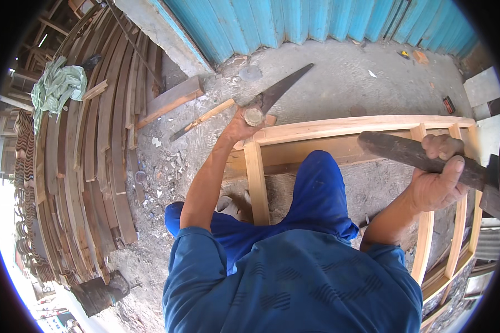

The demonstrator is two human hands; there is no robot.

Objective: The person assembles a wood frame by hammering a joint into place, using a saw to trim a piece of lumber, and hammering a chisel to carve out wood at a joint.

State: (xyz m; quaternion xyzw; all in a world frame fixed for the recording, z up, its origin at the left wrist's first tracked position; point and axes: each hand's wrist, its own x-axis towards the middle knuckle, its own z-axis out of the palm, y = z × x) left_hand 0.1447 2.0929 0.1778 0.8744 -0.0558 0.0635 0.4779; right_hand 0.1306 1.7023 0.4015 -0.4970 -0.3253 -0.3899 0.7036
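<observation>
My left hand (241, 126) is closed around a round wooden tool handle (254, 116), its pale, worn end facing up. Whatever lies below that handle is hidden by the hand. It stands at the near left corner of a pale wooden frame (328, 127). Just beyond it a handsaw (286, 87) shows its dark tapering blade; its handle is hidden. To the right, my right hand (439, 180) wraps around a thick, dark wooden handle (397, 151), raised above the frame. At the handle's right end is a dark, blocky part (497, 177), cut by the view's rim.
On the concrete left of my left hand lies a narrow tool with a wooden handle and dark blade (203, 119). Long planks (103, 127) are stacked at left, with a green cloth (58, 86) on them. Blue corrugated sheeting (316, 22) stands behind. My blue-trousered knee (319, 183) is inside the frame.
</observation>
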